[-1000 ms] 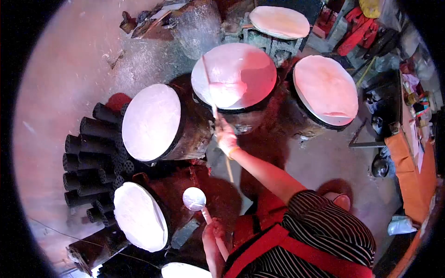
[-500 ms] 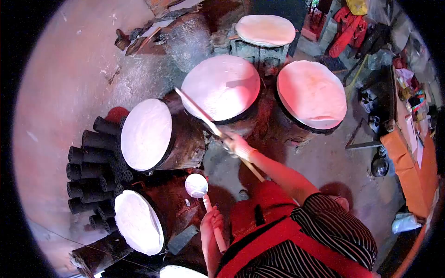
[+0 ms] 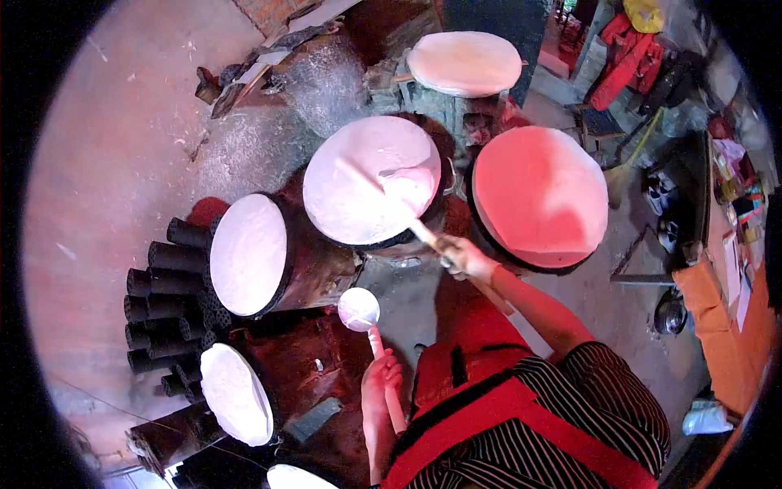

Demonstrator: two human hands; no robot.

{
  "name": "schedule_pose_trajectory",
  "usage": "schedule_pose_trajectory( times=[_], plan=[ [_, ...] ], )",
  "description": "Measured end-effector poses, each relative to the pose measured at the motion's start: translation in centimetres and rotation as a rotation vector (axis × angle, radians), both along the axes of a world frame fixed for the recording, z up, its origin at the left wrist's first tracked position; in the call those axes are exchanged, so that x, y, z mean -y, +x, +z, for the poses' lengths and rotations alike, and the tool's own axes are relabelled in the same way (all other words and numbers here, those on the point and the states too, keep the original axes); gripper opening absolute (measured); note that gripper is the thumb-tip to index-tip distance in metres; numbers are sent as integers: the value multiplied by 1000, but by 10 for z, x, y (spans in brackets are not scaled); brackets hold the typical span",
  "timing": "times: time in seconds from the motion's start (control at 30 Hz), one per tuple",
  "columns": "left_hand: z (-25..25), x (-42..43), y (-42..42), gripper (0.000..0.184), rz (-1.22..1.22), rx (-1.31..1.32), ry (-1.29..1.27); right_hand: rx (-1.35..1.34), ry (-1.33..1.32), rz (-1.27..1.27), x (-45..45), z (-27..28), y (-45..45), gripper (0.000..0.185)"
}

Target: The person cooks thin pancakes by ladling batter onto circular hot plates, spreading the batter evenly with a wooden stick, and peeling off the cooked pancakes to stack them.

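My right hand (image 3: 468, 258) is closed around a long flat wooden stick (image 3: 423, 233), whose blurred far end lies over the middle round griddle. On that griddle a thin white pancake (image 3: 342, 191) spreads nearly to the rim, with a rumpled or folded patch on its right side near the stick. My left hand (image 3: 381, 381) grips a ladle (image 3: 359, 310) by its pale handle, holding it low between the griddles and my body. The ladle's round bowl looks coated in white. Beside my right hand is another griddle with a white pancake (image 3: 542, 196), lit red.
More pancake-covered griddles stand at left (image 3: 248, 254), lower left (image 3: 236, 399) and the bottom edge. A pale round sheet (image 3: 464, 63) rests on blocks at the back. Black coal briquettes (image 3: 175, 281) are stacked left. A cluttered table with an orange cover (image 3: 717, 326) stands right.
My right hand has moved right and slightly down with the stick, whose tip now lies over the middle pancake. A rumpled patch shows there. The ladle stays in my left hand; the view has shifted.
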State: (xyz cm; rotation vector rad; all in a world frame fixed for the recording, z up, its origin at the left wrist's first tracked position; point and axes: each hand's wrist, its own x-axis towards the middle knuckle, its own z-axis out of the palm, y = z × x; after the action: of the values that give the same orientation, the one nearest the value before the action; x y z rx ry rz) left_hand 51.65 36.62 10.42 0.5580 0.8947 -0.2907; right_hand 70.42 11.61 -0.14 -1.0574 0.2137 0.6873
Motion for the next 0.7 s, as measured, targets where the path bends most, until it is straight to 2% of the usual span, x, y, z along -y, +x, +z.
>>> schedule_pose_trajectory(
  times=[0.07,0.13,0.2,0.23,0.3,0.33,0.43,0.47,0.53,0.57,0.6,0.63,0.7],
  plan=[
    [-5,13,1,23,-8,11,1,36,-93,-76,24,11,18,37],
    [-15,18,1,23,-34,43,-5,-14,-66,-122,27,15,53,36],
    [-22,19,0,24,-80,92,-17,101,-82,-275,8,19,81,35],
    [-14,25,4,25,-60,101,-2,151,-270,-268,-3,10,97,36],
    [8,38,16,28,-30,122,33,566,-740,-206,-28,-2,110,37],
    [9,36,20,29,-58,148,58,731,-833,-193,-35,17,100,38],
    [13,29,28,30,-132,192,115,676,-797,24,-17,41,71,35],
    [16,24,31,30,-142,187,130,797,-510,-272,-14,19,66,37],
    [27,25,35,28,-140,146,160,778,-505,-803,-12,13,49,37],
    [36,30,42,27,-135,116,176,439,-394,-803,-20,-5,40,36],
    [40,31,47,25,-133,86,195,714,-405,-778,-33,-33,41,36],
    [35,24,48,20,-204,154,149,593,-212,-716,-44,-34,37,36],
    [30,17,52,19,-255,196,158,670,-362,-379,-43,-29,37,38]
  ],
)
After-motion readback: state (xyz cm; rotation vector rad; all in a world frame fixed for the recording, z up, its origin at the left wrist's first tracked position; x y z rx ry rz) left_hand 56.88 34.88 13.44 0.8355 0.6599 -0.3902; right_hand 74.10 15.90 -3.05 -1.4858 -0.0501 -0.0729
